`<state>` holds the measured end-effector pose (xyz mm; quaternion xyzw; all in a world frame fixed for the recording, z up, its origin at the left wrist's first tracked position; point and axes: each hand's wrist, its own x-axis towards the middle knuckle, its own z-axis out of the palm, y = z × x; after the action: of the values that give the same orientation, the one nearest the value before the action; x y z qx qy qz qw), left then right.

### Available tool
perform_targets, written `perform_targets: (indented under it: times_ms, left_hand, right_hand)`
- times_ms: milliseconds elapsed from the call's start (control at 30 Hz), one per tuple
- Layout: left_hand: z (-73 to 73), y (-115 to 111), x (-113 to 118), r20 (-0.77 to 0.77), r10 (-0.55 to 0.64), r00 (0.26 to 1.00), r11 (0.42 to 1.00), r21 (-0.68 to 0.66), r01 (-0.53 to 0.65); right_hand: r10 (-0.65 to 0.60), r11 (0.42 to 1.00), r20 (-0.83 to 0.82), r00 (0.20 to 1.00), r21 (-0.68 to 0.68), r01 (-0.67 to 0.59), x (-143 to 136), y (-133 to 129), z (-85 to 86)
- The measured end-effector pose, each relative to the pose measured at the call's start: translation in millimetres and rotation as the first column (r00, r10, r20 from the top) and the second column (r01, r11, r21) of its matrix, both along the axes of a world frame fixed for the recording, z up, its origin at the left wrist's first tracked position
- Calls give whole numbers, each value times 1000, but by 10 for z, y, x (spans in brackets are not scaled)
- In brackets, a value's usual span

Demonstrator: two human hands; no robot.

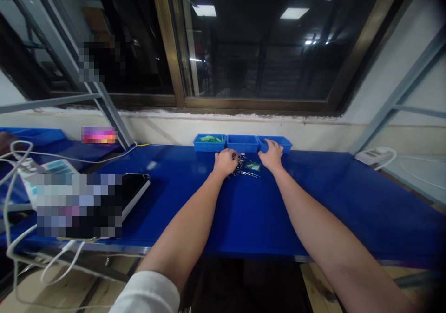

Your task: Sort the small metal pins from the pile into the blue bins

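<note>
Centrally, metal pieces (240, 164), left fingers (232, 152) alongside

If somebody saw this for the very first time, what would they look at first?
Probably the two forearms stretched over the shiny blue table, with the left hand at a pile of thin metal pieces and the right hand by the rightmost blue bin. Behind them, a big dark window shows bright lights.

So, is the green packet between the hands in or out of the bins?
Out: the green packet lies on the table, beside metal pieces.
</note>
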<state>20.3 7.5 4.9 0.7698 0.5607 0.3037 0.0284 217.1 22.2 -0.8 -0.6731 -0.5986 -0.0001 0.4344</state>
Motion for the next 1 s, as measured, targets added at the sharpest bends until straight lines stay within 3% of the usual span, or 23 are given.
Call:
perform_targets:
  times_ms: [67, 167, 267, 467, 700, 1000]
  left_hand:
    - [-3, 2, -4, -40, 7, 999, 1000, -3, -7]
    - [-1, 2, 1, -77, 20, 997, 1000, -19, -21]
    - [-4, 0, 13, -107, 22, 994, 999, -42, -27]
    - [-35, 0, 33, -123, -12, 992, 999, -46, 6]
    - [-44, -5, 32, -109, -41, 993, 997, -67, 34]
    - [-49, -13, 40, -123, -47, 991, 995, -97, 35]
  right_hand:
    - [81, 997, 64, 995, 2, -81, -64, -4, -15]
    - [237, 967, 173, 956, -139, -214, -189, -22, -48]
    - [300, 937, 252, 920, -261, -234, -299, -41, -82]
    - [354, 912, 213, 910, -294, -286, -372, -17, -96]
    - [333, 911, 129, 934, -301, -283, -364, 4, -108]
    - [363, 916, 149, 920, -238, -323, -338, 46, -138]
